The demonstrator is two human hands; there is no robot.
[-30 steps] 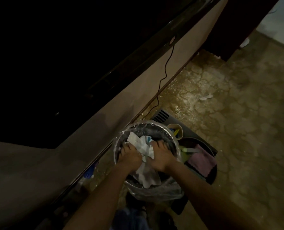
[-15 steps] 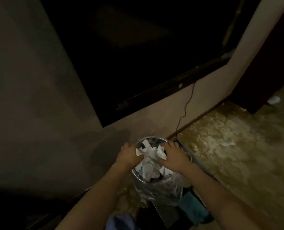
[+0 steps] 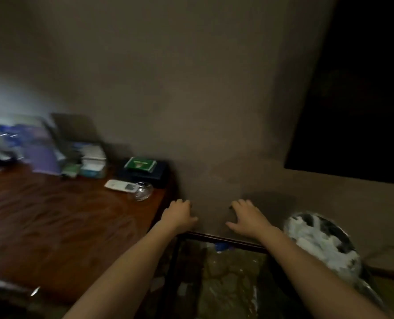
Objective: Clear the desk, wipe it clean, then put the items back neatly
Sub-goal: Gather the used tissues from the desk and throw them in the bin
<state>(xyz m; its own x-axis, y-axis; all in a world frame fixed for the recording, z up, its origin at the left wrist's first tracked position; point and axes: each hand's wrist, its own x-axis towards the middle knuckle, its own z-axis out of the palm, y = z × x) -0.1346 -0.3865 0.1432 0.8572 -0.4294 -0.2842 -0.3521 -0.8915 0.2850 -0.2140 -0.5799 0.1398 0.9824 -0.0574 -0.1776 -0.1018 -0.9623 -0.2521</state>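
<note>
The wooden desk (image 3: 53, 226) fills the left half of the dim, blurred view. At its back stand a purple folder (image 3: 41, 155), stacked boxes (image 3: 92, 162), a dark box with a green pack (image 3: 142, 165) on top, a white flat device (image 3: 120, 186) and a clear glass globe (image 3: 143, 191). My left hand (image 3: 178, 215) hangs in the air just past the desk's right edge, fingers loosely curled and holding nothing. My right hand (image 3: 247, 218) is spread with nothing in it, left of the bin (image 3: 322, 245) stuffed with white crumpled paper.
A beige wall (image 3: 191, 88) stands straight ahead, with a dark window (image 3: 361, 100) at the right. Between the desk and the bin lies patterned floor (image 3: 226, 284), with a small blue object (image 3: 221, 246) at the skirting.
Both hands have come out of the bin's paper and now hold nothing. My view has swung left, so the desk appears and the bin sits at the right.
</note>
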